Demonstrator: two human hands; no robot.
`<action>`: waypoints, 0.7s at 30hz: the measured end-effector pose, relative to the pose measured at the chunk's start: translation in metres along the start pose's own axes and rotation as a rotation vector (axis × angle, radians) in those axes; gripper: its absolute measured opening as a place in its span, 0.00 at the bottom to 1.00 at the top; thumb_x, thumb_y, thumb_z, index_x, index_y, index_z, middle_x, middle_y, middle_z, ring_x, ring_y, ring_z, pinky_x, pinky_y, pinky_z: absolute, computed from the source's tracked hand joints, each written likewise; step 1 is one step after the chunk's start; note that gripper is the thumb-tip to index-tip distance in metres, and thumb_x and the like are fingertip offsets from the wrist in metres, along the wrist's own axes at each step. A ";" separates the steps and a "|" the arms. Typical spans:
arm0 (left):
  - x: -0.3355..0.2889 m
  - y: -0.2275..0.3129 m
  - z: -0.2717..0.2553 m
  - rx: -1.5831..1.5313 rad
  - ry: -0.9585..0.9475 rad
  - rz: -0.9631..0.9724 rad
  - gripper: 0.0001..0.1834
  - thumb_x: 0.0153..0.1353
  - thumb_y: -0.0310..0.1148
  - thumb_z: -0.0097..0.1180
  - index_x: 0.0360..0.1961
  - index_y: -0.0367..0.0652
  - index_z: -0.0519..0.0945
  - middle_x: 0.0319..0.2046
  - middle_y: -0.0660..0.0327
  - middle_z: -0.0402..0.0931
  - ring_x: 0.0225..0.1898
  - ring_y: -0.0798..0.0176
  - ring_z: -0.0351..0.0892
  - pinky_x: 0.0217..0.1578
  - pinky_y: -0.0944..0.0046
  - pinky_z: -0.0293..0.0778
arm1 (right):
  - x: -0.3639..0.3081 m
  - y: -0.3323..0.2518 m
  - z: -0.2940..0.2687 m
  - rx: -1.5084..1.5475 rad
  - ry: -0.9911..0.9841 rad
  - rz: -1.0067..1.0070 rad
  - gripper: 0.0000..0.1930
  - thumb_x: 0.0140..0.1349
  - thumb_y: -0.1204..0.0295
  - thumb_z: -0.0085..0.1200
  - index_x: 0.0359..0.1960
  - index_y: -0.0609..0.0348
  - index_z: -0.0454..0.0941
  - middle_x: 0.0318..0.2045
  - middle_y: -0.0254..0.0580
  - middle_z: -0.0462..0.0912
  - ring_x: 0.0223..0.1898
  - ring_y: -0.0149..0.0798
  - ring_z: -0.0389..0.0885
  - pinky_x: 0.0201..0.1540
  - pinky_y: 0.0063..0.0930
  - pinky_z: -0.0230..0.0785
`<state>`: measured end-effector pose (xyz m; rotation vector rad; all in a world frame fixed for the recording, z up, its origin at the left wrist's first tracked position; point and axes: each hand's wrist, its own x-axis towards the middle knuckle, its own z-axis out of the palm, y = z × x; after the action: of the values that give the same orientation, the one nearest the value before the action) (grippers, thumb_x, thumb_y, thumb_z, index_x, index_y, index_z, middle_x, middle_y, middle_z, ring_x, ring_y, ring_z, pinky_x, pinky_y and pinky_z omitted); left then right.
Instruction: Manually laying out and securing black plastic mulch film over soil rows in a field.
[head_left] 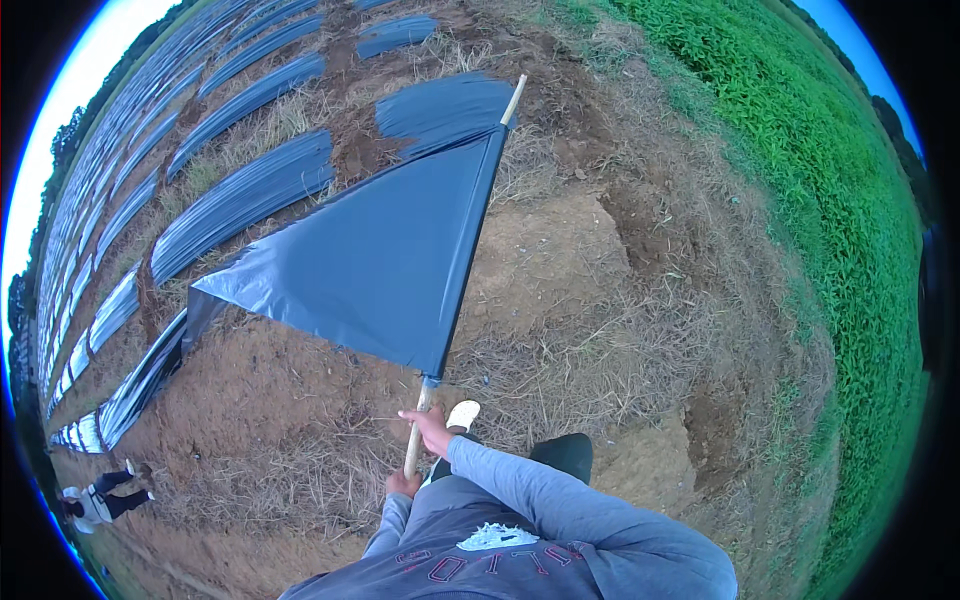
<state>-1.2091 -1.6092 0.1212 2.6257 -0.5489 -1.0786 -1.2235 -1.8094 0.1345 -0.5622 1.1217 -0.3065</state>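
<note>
A long wooden pole [412, 452] slants away from my body, its far bare end pointing up and to the right. My left hand [403, 484] is closed round its near end. Farther along the pole, my right hand [432, 431] grips it just below the wound plastic. Dark plastic mulch film [370, 250] is wrapped on the pole's middle stretch. From there a taut sheet spreads left and narrows to a gathered corner, joining a bunched strip of film [145, 380] on the soil. My palms are hidden from view.
Film-covered beds [245, 205] run in rows to the far left. Dry straw and bare brown soil [545, 255] lie around me. Dense green plants [850, 250] border the right side. Another person [100, 502] is at the lower left. My shoe [463, 414] stands near the pole.
</note>
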 end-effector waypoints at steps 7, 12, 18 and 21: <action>-0.064 0.172 0.178 0.085 0.111 -0.010 0.22 0.49 0.48 0.60 0.37 0.40 0.82 0.30 0.46 0.81 0.35 0.43 0.82 0.38 0.52 0.76 | 0.016 -0.092 -0.236 0.017 -0.110 0.126 0.18 0.45 0.79 0.68 0.35 0.62 0.71 0.30 0.40 0.76 0.27 0.35 0.77 0.30 0.31 0.71; -0.126 0.306 0.310 -0.212 0.113 0.017 0.20 0.48 0.42 0.60 0.35 0.35 0.81 0.26 0.44 0.81 0.26 0.50 0.82 0.28 0.52 0.75 | -0.004 -0.185 -0.411 -0.056 -0.053 0.083 0.17 0.45 0.76 0.68 0.33 0.61 0.72 0.29 0.43 0.78 0.31 0.37 0.79 0.35 0.34 0.71; -0.133 0.444 0.445 -0.099 0.019 -0.007 0.28 0.45 0.52 0.62 0.37 0.37 0.81 0.27 0.43 0.80 0.30 0.41 0.81 0.34 0.49 0.76 | -0.005 -0.316 -0.575 -0.099 -0.257 0.267 0.27 0.48 0.78 0.68 0.48 0.68 0.67 0.40 0.46 0.77 0.45 0.41 0.78 0.52 0.36 0.67; -0.092 0.530 0.510 -0.120 -0.044 -0.074 0.37 0.45 0.62 0.61 0.46 0.41 0.78 0.33 0.42 0.81 0.36 0.41 0.81 0.38 0.47 0.76 | 0.020 -0.396 -0.686 -0.059 -0.413 0.505 0.47 0.52 0.79 0.65 0.66 0.74 0.43 0.52 0.56 0.74 0.55 0.45 0.74 0.63 0.37 0.61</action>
<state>-1.7646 -2.0889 0.0174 2.5409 -0.3858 -1.1568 -1.8210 -2.3291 0.1273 -0.3543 0.8348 0.2726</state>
